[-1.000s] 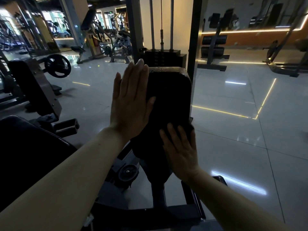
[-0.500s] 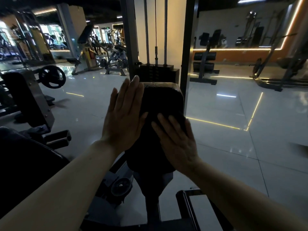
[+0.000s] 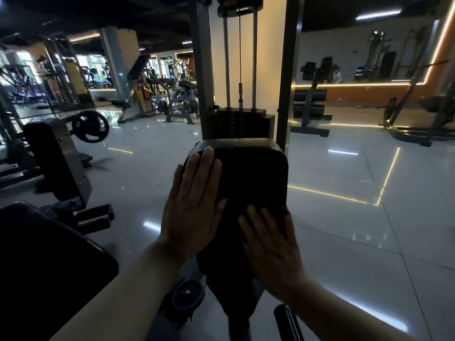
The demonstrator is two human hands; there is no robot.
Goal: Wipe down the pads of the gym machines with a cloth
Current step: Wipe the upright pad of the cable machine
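Under the flat right hand (image 3: 270, 252), press the dark cloth (image 3: 251, 244) evenly; flat left hand (image 3: 194, 205) steadies the black padded upright pad (image 3: 253, 173) alongside.

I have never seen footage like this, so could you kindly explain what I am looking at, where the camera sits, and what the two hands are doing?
The picture comes from a wide-angle camera worn on a person's head, looking forward and down, so the two bare forearms reaching out are the wearer's own. The setting is a dim gym with a glossy tiled floor. Straight ahead stands an upright black pad of a weight machine, with the weight stack and cable behind it. The left hand lies flat, fingers straight, against the pad's left edge. The right hand presses flat lower down on a dark cloth against the pad's front; the cloth is hard to tell apart from the pad. Neither hand grips anything.
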